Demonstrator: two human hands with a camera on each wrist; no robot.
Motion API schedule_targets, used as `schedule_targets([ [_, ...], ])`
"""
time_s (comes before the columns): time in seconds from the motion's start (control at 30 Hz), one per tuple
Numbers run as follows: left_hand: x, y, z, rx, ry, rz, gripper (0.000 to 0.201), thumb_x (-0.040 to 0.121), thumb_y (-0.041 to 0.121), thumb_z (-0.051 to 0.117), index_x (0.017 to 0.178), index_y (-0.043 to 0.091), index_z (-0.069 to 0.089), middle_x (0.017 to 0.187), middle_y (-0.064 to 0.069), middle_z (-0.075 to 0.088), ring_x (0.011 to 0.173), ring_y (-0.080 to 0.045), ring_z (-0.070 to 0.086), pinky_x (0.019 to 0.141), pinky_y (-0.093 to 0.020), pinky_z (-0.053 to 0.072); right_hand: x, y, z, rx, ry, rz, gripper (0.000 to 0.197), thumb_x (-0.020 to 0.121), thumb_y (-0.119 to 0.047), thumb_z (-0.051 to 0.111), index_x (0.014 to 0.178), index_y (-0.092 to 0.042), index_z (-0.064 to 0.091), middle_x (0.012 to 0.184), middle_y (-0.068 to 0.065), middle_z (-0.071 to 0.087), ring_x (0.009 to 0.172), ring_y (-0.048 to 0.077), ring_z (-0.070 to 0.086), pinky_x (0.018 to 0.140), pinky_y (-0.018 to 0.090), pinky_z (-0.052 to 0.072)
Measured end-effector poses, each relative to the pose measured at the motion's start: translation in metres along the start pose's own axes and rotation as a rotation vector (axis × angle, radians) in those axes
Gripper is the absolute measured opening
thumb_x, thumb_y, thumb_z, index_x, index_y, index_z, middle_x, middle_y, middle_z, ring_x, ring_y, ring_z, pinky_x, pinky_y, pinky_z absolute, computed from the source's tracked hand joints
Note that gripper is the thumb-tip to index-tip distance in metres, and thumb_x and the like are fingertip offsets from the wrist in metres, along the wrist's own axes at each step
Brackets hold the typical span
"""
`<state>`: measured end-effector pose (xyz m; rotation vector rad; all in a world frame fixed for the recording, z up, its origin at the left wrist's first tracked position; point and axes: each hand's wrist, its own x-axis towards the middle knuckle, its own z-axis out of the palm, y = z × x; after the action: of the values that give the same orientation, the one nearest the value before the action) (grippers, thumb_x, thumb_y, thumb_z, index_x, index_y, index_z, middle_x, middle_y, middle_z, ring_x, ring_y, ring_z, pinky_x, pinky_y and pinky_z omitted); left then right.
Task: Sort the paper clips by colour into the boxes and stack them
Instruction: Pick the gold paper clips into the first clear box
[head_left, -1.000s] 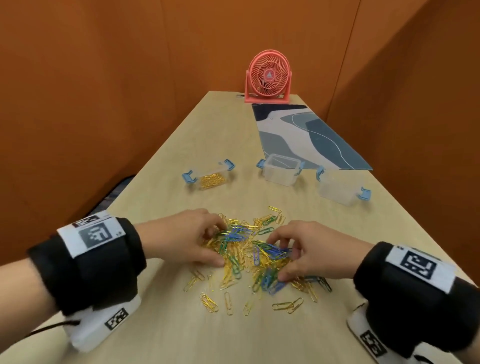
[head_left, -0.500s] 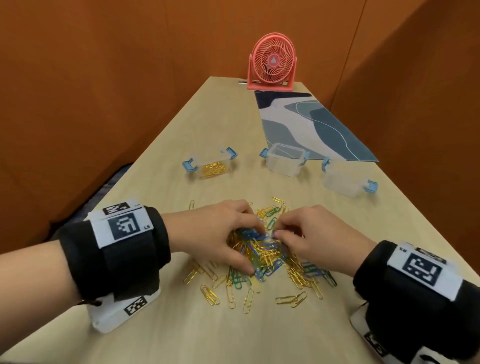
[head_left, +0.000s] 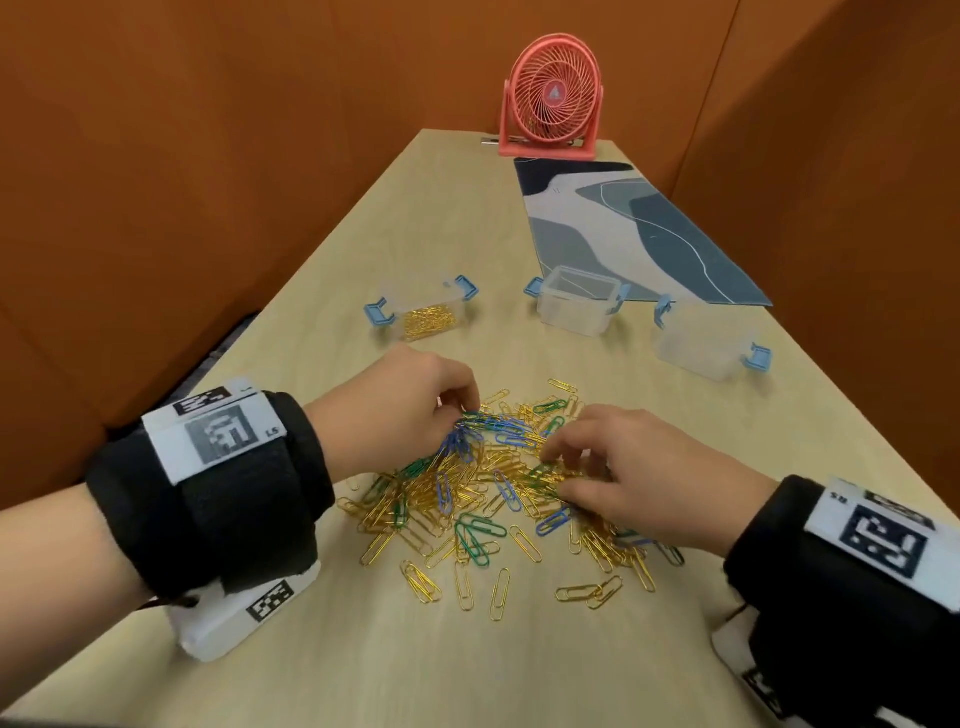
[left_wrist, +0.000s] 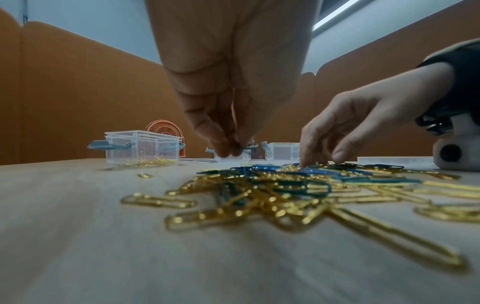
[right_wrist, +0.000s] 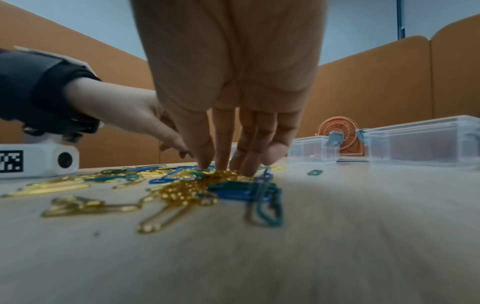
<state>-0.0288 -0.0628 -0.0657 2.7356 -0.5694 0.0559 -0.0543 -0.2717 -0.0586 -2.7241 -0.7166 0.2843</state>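
A pile of gold, blue and green paper clips (head_left: 483, 499) lies on the table in front of me. My left hand (head_left: 460, 413) is at the pile's far left and pinches a small bunch of blue clips (head_left: 460, 441) between thumb and fingertips (left_wrist: 221, 148). My right hand (head_left: 558, 462) rests spread fingertips (right_wrist: 246, 170) on gold clips at the pile's right side, holding nothing. Beyond the pile stand three clear boxes with blue latches. The left box (head_left: 426, 317) holds gold clips. The middle box (head_left: 579, 301) and the right box (head_left: 701, 348) look empty.
A pink fan (head_left: 553, 98) stands at the table's far end with a blue-grey patterned mat (head_left: 623, 234) before it. Orange partition walls close in both sides. Loose gold clips (head_left: 498, 592) lie scattered toward the near edge.
Both hands pushed into the pile together. My left hand now pinches blue clips at the far left, and my right hand has drawn back to the right side.
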Motion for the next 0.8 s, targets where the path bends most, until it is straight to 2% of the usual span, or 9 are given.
schedule_targets([
  [0.1,-0.002,0.004,0.0,0.004,-0.029,0.05,0.018,0.09,0.024,0.057,0.106,0.025,0.065,0.103,0.006,0.059,0.089,-0.008,0.053,0.077,-0.017,0.038,0.001,0.001,0.0,0.031,0.016,0.003,0.028,0.091,-0.014,0.048,0.11,-0.026,0.066,0.099,-0.006,0.054,0.086,0.007,0.048,0.073,0.015,0.035],
  [0.17,-0.002,0.009,0.0,-0.011,-0.079,0.121,0.025,0.087,0.037,0.059,0.11,0.028,0.064,0.106,0.007,0.057,0.089,-0.005,0.052,0.08,-0.017,0.039,0.002,0.002,0.0,0.02,0.014,0.015,0.031,0.09,-0.01,0.049,0.11,-0.026,0.066,0.104,-0.004,0.057,0.087,0.008,0.048,0.066,0.012,0.035],
  [0.23,0.001,0.012,0.003,0.011,-0.178,0.166,0.037,0.084,0.045,0.06,0.118,0.029,0.061,0.112,0.008,0.055,0.088,-0.002,0.049,0.081,-0.014,0.038,0.004,0.003,-0.001,0.005,0.013,0.053,0.029,0.087,-0.02,0.061,0.115,-0.025,0.063,0.106,-0.004,0.056,0.09,0.009,0.051,0.064,0.011,0.035],
  [0.33,0.005,0.013,0.005,0.024,-0.289,0.165,0.05,0.08,0.049,0.064,0.126,0.032,0.056,0.118,0.009,0.052,0.089,0.0,0.047,0.084,-0.013,0.038,0.004,0.005,-0.001,-0.018,-0.03,0.111,0.058,0.074,-0.045,0.072,0.126,-0.026,0.054,0.114,-0.002,0.051,0.096,0.011,0.048,0.076,0.018,0.032],
  [0.4,0.004,0.012,0.004,0.015,-0.315,0.143,0.054,0.076,0.05,0.067,0.126,0.034,0.055,0.116,0.011,0.052,0.087,-0.001,0.049,0.082,-0.015,0.041,0.002,0.003,0.0,-0.01,-0.04,0.11,0.068,0.067,-0.051,0.075,0.128,-0.028,0.052,0.111,-0.004,0.047,0.093,0.008,0.043,0.078,0.018,0.032],
  [0.5,0.001,0.012,0.001,-0.005,-0.276,0.131,0.052,0.074,0.054,0.067,0.121,0.034,0.058,0.108,0.012,0.053,0.08,-0.002,0.051,0.079,-0.018,0.044,0.002,0.003,0.001,0.016,-0.023,0.093,0.063,0.066,-0.053,0.075,0.121,-0.03,0.056,0.112,-0.005,0.049,0.089,0.006,0.044,0.077,0.018,0.033],
  [0.6,0.001,0.015,0.0,-0.052,-0.177,0.138,0.041,0.077,0.051,0.064,0.113,0.032,0.063,0.1,0.011,0.055,0.076,-0.002,0.052,0.077,-0.02,0.045,0.004,0.004,0.001,0.026,0.021,0.071,0.049,0.073,-0.049,0.071,0.116,-0.028,0.061,0.111,-0.004,0.054,0.086,0.005,0.046,0.074,0.017,0.034],
  [0.67,0.003,0.015,0.002,-0.028,-0.201,0.139,0.04,0.077,0.049,0.066,0.112,0.031,0.064,0.101,0.01,0.056,0.074,0.001,0.05,0.076,-0.018,0.043,0.005,0.003,0.0,0.036,0.03,0.06,0.045,0.075,-0.045,0.071,0.115,-0.028,0.062,0.11,-0.005,0.055,0.087,0.005,0.047,0.074,0.018,0.034],
  [0.8,0.004,0.012,0.004,0.013,-0.243,0.113,0.045,0.073,0.052,0.069,0.114,0.034,0.062,0.102,0.012,0.055,0.075,0.004,0.048,0.07,-0.01,0.039,0.008,0.0,0.002,0.013,0.002,0.062,0.049,0.072,-0.044,0.074,0.117,-0.03,0.062,0.107,-0.006,0.052,0.089,0.008,0.045,0.077,0.02,0.037],
])
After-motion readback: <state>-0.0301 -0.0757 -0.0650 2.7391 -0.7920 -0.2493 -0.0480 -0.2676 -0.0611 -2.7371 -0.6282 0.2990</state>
